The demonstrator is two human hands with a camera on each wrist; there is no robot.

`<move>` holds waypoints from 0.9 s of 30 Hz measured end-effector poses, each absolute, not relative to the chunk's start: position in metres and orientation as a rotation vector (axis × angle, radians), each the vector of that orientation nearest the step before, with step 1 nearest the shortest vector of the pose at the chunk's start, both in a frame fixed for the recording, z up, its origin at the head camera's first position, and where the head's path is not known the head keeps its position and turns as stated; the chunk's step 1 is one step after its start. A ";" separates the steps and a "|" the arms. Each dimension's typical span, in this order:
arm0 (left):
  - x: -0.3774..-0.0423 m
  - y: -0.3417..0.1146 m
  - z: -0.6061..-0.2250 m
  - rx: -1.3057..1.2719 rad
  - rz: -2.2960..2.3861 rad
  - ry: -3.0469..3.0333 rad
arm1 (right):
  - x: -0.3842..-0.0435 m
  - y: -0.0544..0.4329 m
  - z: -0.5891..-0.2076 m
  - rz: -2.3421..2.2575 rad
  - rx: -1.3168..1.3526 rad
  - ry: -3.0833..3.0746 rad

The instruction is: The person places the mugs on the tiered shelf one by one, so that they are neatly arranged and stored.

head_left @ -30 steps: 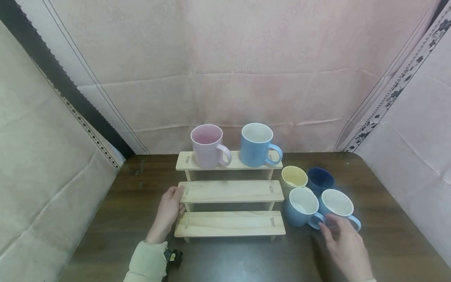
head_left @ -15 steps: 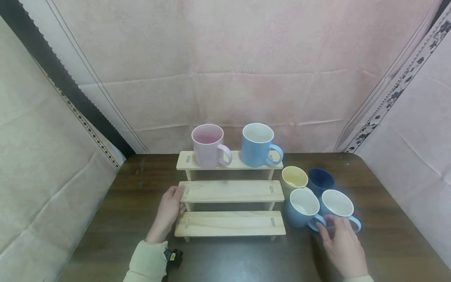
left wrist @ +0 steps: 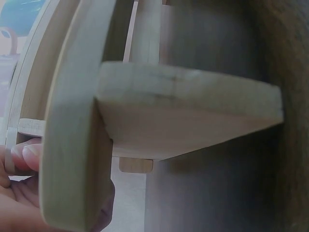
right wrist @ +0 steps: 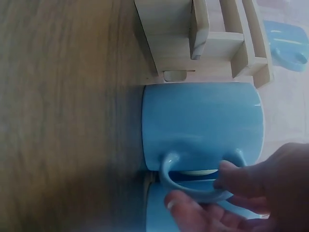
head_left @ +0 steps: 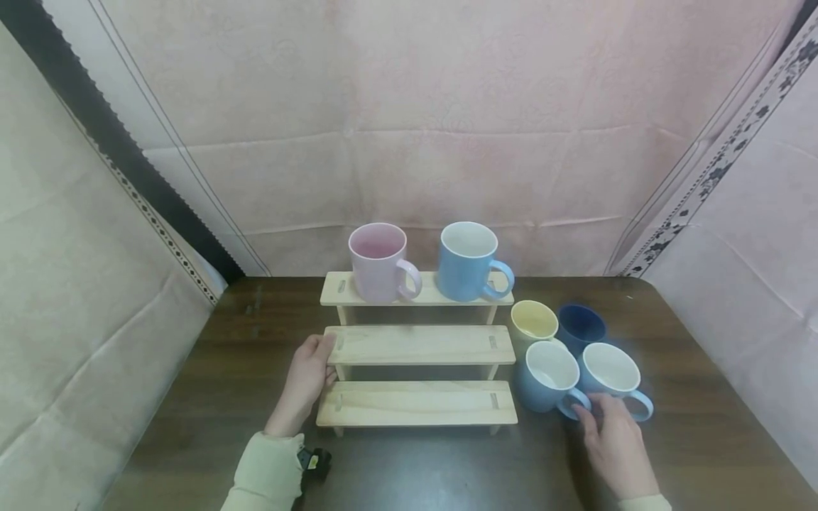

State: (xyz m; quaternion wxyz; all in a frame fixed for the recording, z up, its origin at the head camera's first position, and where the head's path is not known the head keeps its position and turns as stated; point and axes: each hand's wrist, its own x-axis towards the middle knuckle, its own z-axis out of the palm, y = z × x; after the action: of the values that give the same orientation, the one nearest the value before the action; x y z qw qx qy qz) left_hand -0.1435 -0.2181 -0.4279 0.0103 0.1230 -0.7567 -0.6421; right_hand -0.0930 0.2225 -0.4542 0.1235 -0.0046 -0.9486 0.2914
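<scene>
My left hand [head_left: 305, 375] grips the left end of the middle board of a three-step wooden shelf [head_left: 418, 345]. In the left wrist view, the fingers [left wrist: 30, 153] show behind the edge of a board. My right hand [head_left: 615, 443] pinches the handle [right wrist: 190, 191] of a light-blue mug [head_left: 539, 387] with a white inside. That mug stands upright on the table, close to the right end of the shelf. Another light-blue mug [head_left: 610, 367] stands on its right, partly behind my right hand.
On the top step stand a lilac mug [head_left: 377, 273] and a blue mug [head_left: 465, 266]. A yellow mug [head_left: 533, 319] and a dark blue mug [head_left: 581, 328] stand close behind the light-blue pair on the brown table [head_left: 396, 475]. Pale cloth [head_left: 447, 128] hangs behind and at both sides.
My right hand has shifted slightly left, its fingers closing on the handle of the front left light-blue mug. The left hand keeps its hold on the shelf.
</scene>
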 end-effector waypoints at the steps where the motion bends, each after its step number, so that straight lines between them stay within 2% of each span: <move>1: -0.144 -0.218 -0.428 0.382 -2.006 -2.361 | -0.093 0.223 -0.455 0.859 -0.019 -2.762; 14: -0.144 -0.217 -0.429 0.406 -1.990 -2.370 | -0.093 0.219 -0.458 0.936 -0.162 -2.710; 27: -0.145 -0.218 -0.429 0.419 -1.980 -2.371 | -0.091 0.216 -0.454 0.858 -0.167 -2.566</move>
State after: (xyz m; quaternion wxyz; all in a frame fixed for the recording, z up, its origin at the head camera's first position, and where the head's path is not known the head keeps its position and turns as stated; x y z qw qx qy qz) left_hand -0.1445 -0.2185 -0.4287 0.0124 0.1344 -0.7605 -0.6351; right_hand -0.0913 0.2155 -0.4545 0.2138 -0.0601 -0.9247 0.3090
